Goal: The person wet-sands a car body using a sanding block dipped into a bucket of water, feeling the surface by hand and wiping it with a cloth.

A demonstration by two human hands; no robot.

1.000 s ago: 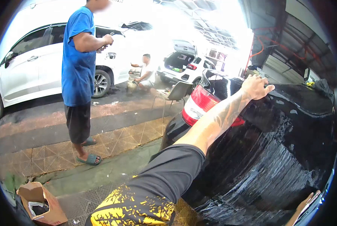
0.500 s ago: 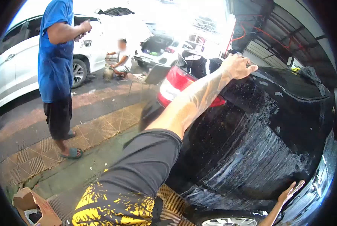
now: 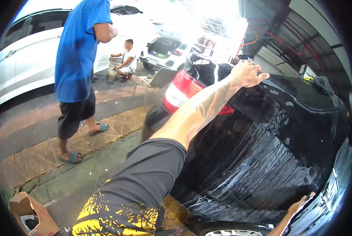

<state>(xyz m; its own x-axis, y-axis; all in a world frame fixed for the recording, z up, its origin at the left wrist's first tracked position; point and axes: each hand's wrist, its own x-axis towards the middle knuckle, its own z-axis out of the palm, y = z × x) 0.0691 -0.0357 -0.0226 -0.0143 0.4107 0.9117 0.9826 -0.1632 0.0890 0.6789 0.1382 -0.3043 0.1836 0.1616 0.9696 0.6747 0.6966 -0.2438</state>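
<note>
A person in blue (image 3: 78, 59) has just taken a step, while the left hand (image 3: 247, 74), loosely spread, still rests on the black car's (image 3: 239, 145) upper edge, keeping its white-streaked side within reach; low beside it, the right hand's (image 3: 298, 205) grip is unclear.

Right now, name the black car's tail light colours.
The tail light is red and white, best in the head view.

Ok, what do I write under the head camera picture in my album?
Left hand on a white-streaked black car, near its red taillight.
</note>
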